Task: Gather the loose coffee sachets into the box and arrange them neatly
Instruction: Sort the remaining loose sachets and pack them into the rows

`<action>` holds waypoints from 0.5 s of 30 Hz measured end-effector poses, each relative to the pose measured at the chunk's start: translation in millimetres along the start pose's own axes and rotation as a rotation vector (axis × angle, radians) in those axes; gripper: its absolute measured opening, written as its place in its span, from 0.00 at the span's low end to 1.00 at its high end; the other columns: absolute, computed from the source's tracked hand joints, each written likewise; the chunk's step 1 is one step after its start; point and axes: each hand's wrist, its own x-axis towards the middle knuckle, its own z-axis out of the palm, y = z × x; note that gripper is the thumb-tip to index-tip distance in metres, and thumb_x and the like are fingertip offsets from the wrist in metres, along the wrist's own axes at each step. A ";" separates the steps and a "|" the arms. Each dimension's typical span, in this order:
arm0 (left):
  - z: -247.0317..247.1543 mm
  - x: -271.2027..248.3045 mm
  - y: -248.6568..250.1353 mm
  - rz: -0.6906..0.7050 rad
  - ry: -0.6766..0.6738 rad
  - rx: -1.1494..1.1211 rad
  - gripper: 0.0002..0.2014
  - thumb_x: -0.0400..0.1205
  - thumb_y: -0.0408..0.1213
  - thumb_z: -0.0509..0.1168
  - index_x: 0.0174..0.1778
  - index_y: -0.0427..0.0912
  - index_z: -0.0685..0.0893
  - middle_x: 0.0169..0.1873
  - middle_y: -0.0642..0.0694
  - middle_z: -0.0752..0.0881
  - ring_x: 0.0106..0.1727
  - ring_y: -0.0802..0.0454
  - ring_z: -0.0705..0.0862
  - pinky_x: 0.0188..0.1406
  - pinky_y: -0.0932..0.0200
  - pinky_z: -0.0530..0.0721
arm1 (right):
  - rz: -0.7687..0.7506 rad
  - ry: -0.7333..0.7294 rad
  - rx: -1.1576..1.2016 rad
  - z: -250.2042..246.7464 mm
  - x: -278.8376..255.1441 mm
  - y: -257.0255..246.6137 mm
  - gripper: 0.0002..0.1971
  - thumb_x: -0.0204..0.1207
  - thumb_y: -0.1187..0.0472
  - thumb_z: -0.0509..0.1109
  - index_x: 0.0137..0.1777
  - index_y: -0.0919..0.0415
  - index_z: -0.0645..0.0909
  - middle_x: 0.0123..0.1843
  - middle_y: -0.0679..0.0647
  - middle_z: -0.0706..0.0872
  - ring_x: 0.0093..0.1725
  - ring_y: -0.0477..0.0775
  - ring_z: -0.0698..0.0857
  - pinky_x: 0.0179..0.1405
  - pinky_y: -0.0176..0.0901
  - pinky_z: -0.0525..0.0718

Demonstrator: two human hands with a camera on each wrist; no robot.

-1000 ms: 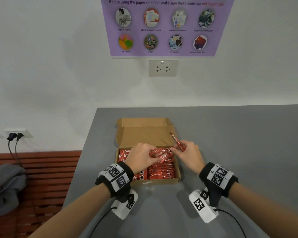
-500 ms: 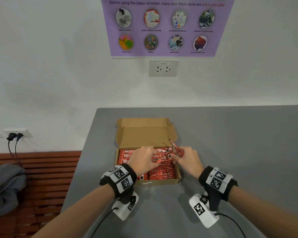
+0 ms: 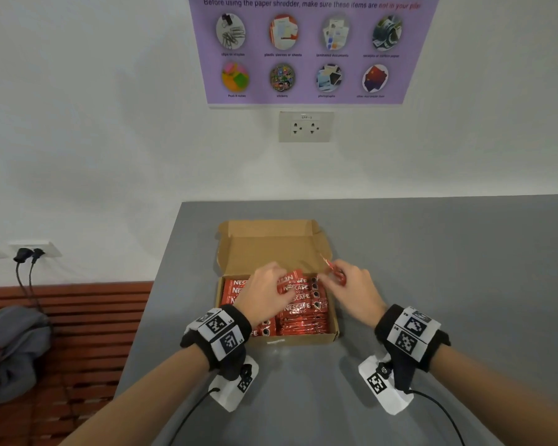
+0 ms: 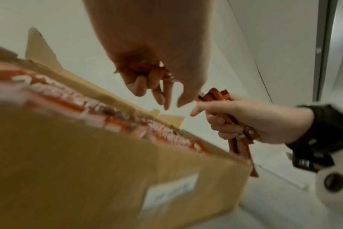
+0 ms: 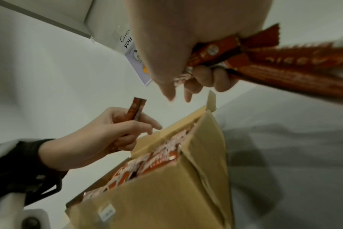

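Note:
An open brown cardboard box [image 3: 303, 338] sits on the grey table, its lid [image 3: 271, 249] folded back. Rows of red Nescafe sachets [image 3: 302, 318] fill it. My left hand [image 3: 273, 289] hovers over the box's far left half, and its fingers curl round one red sachet [image 5: 136, 110]. My right hand [image 3: 335, 281] is over the far right corner and grips a bundle of several sachets [image 3: 334, 273], which stick out past the fist [image 5: 284, 69]. The two hands' fingertips nearly meet above the box rim [image 4: 166, 119].
The grey table [image 3: 432, 284] stretches to the right of the box, and its left edge drops off close to the box. Below on the left is a wooden bench [image 3: 87, 333] with a grey bag [image 3: 10, 346]. A socket [image 3: 305, 127] and a poster are on the wall.
A sachet held slanted between my hands a second ago now lies among the rows. Both hands stay over the far half of the box and have barely shifted.

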 end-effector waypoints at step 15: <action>-19.2 -2.1 2.4 0.003 0.116 -0.239 0.15 0.79 0.33 0.68 0.62 0.45 0.82 0.51 0.54 0.82 0.46 0.67 0.79 0.46 0.80 0.78 | 0.019 -0.063 0.261 1.6 4.2 -11.7 0.09 0.77 0.57 0.69 0.41 0.62 0.83 0.39 0.52 0.89 0.38 0.46 0.87 0.38 0.33 0.82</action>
